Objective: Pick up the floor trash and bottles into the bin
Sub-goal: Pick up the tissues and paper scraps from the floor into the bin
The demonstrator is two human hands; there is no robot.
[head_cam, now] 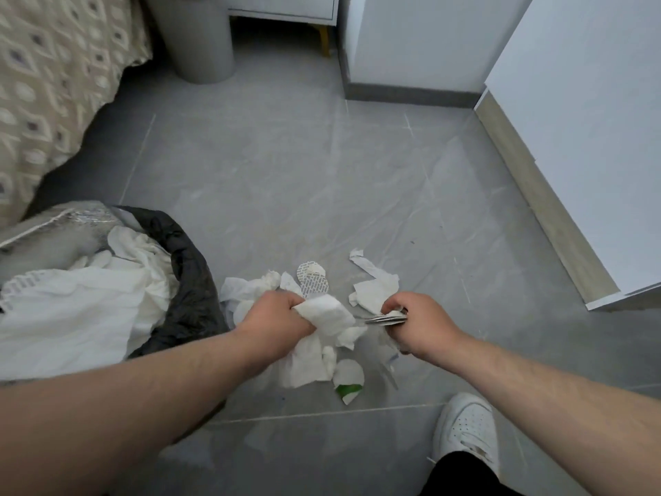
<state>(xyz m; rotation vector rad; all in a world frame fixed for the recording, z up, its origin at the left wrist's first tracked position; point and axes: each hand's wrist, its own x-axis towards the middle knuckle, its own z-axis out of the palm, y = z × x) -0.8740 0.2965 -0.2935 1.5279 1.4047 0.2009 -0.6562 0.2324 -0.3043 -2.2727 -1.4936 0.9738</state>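
A heap of white paper trash point(311, 363) lies on the grey floor in front of me. My left hand point(275, 322) grips a crumpled wad of white tissue point(327, 313) at the top of the heap. Just to the right, my right hand point(416, 322) holds torn paper together with a flat silvery wrapper point(384, 319). More torn scraps point(375, 286), a printed oval seal point(312, 279) and a scrap with green print point(347, 386) lie around the hands. The bin with a black liner point(186, 281) stands at the left, full of white paper. No bottle is visible.
A grey cylindrical bin point(200, 41) stands at the back beside a bed with a patterned cover point(53, 84). White cabinets point(579, 137) line the right side. My white shoe point(468, 427) is at the lower right.
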